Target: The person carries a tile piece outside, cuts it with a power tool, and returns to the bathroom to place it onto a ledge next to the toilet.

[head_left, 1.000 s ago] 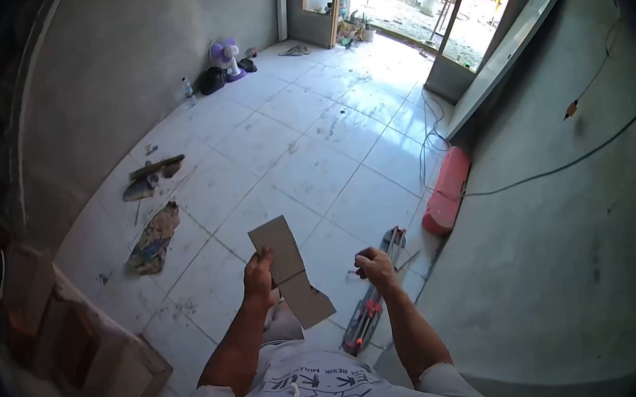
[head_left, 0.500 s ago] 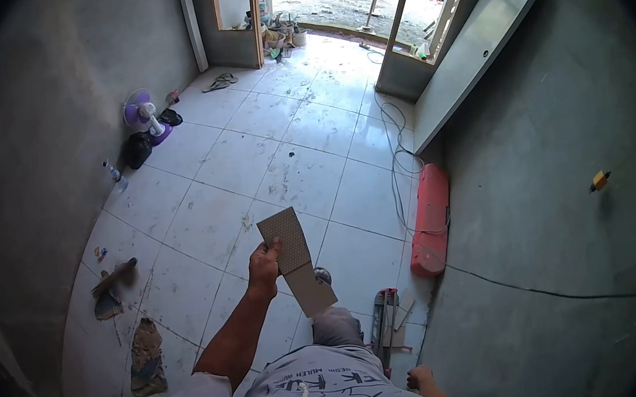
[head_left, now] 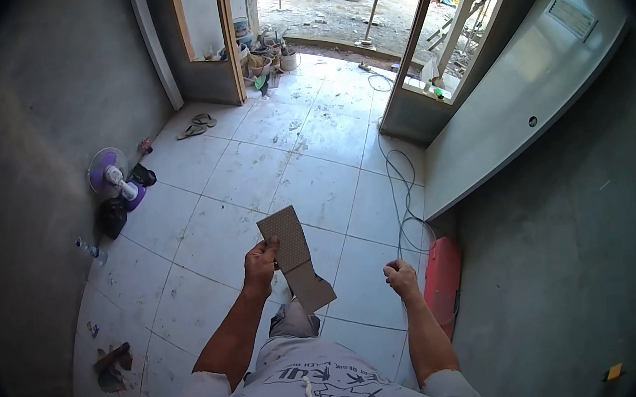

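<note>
Nearest the camera, the person's left hand (head_left: 260, 263) grips a long grey-brown textured piece of cut tile (head_left: 293, 257) by its left edge, thumb on the face, holding it upright in front of the chest above the white floor tiles (head_left: 246, 176). The right hand (head_left: 400, 276) is curled into a loose fist with nothing in it, hanging free just left of the red oblong case (head_left: 442, 284) that lies along the foot of the right wall.

A second ago the right hand was over the tile cutter on the floor; half a second ago it had dropped low beside the body. Now it is up again and empty, the cutter is out of view, and the view has swung so that the doorway sits straight ahead. The tile piece has kept its place in the left hand throughout. I judge the person has turned from the cutter and is carrying the cut piece off.

Further out, a thin cable (head_left: 394, 183) loops across the floor toward the door, the likeliest thing underfoot. On the left, a small purple-and-white fan (head_left: 114, 177) stands against the wall with a dark bag beside it and a clear bottle (head_left: 91, 251) nearer. A pair of sandals (head_left: 197, 124) lies farther on, and buckets cluster by the bright doorway (head_left: 328, 3).
</note>
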The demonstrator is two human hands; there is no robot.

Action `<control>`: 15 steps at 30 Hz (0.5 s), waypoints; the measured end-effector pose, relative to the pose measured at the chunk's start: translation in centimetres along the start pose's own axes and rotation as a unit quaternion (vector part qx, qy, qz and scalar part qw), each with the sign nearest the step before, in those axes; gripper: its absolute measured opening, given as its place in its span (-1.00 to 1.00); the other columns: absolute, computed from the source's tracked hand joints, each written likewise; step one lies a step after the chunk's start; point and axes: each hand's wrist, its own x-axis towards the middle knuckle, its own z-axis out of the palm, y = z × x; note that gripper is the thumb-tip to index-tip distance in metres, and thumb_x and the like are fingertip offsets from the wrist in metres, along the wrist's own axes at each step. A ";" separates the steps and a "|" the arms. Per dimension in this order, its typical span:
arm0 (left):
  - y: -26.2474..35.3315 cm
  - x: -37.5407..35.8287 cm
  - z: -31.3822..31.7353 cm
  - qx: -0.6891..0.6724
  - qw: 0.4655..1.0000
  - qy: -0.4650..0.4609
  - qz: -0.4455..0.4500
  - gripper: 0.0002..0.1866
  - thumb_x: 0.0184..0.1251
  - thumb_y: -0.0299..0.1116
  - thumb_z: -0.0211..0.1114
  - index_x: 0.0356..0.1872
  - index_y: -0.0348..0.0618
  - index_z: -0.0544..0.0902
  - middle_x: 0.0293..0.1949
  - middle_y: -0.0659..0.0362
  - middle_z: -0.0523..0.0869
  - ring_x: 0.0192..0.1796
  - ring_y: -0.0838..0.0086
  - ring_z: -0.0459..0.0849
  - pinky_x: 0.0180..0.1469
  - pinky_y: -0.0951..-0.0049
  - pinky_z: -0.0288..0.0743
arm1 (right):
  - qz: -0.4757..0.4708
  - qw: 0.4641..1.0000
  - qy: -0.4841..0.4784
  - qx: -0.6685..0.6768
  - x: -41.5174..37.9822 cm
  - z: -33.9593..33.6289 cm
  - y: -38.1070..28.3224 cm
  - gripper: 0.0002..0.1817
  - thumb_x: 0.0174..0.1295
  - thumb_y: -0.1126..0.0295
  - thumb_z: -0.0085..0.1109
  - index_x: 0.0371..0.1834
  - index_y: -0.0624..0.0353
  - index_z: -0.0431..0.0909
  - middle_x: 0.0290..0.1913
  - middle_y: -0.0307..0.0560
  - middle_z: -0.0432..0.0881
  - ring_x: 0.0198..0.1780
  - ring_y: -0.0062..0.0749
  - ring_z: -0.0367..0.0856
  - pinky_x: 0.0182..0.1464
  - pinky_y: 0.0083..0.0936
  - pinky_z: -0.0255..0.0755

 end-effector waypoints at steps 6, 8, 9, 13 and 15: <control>4.0 24.9 8.3 -0.034 0.997 -0.062 -0.033 -0.67 0.53 -0.14 0.25 0.00 -0.24 0.64 -0.18 0.19 0.76 -0.21 0.54 0.72 -0.10 0.43 0.63 | 0.109 0.992 0.018 -0.060 16.3 0.7 -5.5 -0.73 0.16 0.33 0.21 -0.17 0.30 0.68 -0.23 0.08 0.76 -0.19 -0.21 0.76 -0.04 -0.35 0.60; 7.9 32.2 12.1 -0.026 0.994 -0.105 -0.021 -0.67 0.54 -0.16 0.25 0.02 -0.25 0.63 -0.17 0.18 0.75 -0.21 0.55 0.72 -0.12 0.42 0.64 | 0.111 0.980 -0.011 -0.164 19.2 1.0 1.4 -0.77 0.10 0.40 0.18 -0.24 0.24 0.71 -0.22 0.09 0.76 -0.15 -0.17 0.77 0.01 -0.33 0.61; 9.2 35.6 13.8 -0.025 0.993 -0.110 -0.022 -0.67 0.54 -0.16 0.25 0.02 -0.25 0.63 -0.17 0.18 0.75 -0.21 0.55 0.72 -0.12 0.42 0.64 | 0.145 0.973 0.008 -0.180 20.1 1.1 5.0 -0.77 0.03 0.45 0.27 -0.25 0.32 0.71 -0.34 0.09 0.75 -0.32 -0.25 0.80 -0.27 -0.39 0.69; 13.0 50.8 19.1 0.046 0.989 -0.139 -0.013 -0.66 0.56 -0.16 0.20 0.06 -0.26 0.62 -0.11 0.19 0.76 -0.16 0.54 0.73 -0.04 0.43 0.62 | 0.225 0.888 -0.196 -0.350 22.9 -1.6 2.2 -0.79 0.08 0.26 0.40 -0.24 0.04 0.78 -0.16 -0.05 0.80 -0.09 -0.20 0.77 0.03 -0.27 0.62; 13.7 58.9 21.1 0.065 0.986 -0.147 -0.040 -0.68 0.56 -0.19 0.20 0.05 -0.26 0.62 -0.11 0.20 0.76 -0.15 0.55 0.72 -0.04 0.42 0.63 | 0.042 0.774 -0.329 -0.539 27.7 -0.7 6.0 -0.77 0.09 0.21 0.42 -0.20 -0.02 0.80 -0.15 -0.10 0.80 -0.01 -0.20 0.76 0.11 -0.26 0.59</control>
